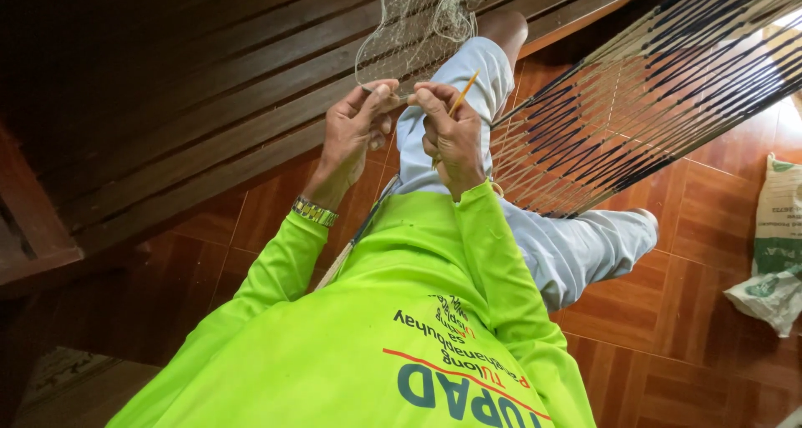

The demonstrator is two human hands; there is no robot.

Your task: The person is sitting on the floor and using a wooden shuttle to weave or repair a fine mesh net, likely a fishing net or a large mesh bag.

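Note:
A fine pale fishing net (418, 27) hangs down from the top of the head view in front of a dark wooden wall. My left hand (357, 129) pinches the net's lower edge between thumb and fingers. Close beside it, my right hand (451, 131) grips a thin yellow netting needle (464, 92) that points up and to the right, its thumb touching the same edge. Both arms wear bright green long sleeves, and a metal watch (314, 212) sits on the left wrist. My legs in pale grey trousers (576, 244) lie under the hands.
A hammock of cream and dark cords (635, 102) stretches from centre to upper right. The floor is reddish wooden parquet (668, 344). A white and green sack (773, 244) lies at the right edge. The dark slatted wooden wall (192, 102) fills the left.

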